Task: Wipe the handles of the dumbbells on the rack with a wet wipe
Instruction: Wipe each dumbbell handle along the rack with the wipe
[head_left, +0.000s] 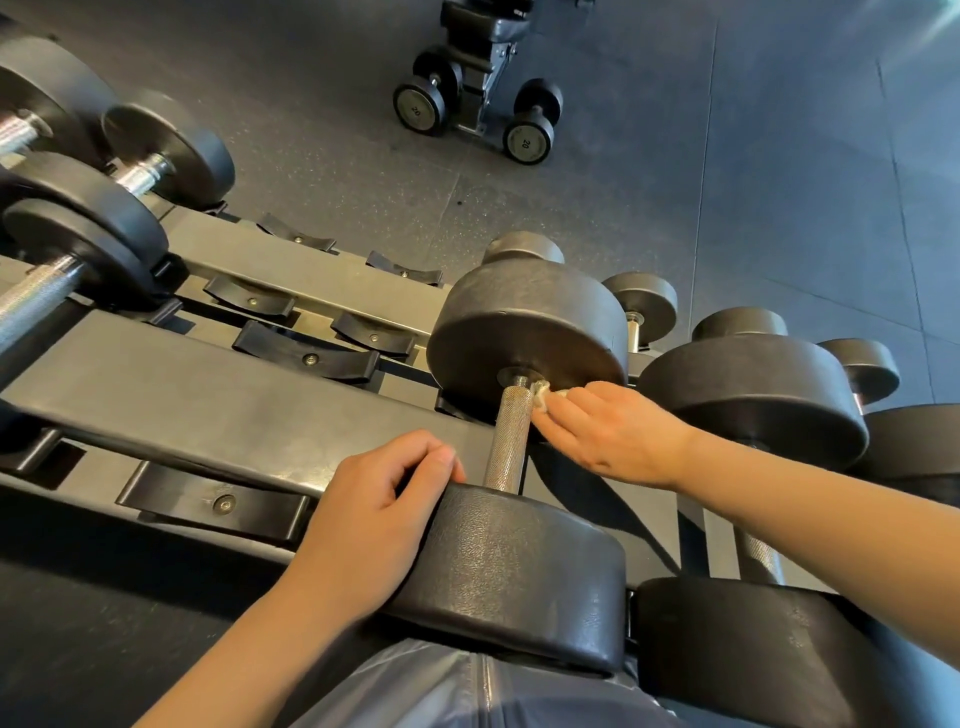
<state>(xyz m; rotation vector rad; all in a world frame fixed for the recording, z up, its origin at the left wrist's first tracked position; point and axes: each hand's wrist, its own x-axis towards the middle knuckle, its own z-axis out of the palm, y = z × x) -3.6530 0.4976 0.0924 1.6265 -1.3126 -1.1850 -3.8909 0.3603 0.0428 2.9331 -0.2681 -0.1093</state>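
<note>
A large black dumbbell lies on the rack (218, 395) in front of me, its knurled steel handle (511, 441) running away from me between two round heads. My right hand (608, 431) presses a small white wet wipe (543, 395) against the right side of the handle, close to the far head (530, 322). Only a corner of the wipe shows beyond my fingers. My left hand (379, 509) rests curled on the top left edge of the near head (519, 566).
A second big dumbbell (753, 400) sits just right of the one I touch, with smaller ones behind. More dumbbells (78, 223) fill the rack's left end. Several empty black saddles (306, 358) lie between. Two 20-marked dumbbells (527, 143) and a bench base stand on the floor beyond.
</note>
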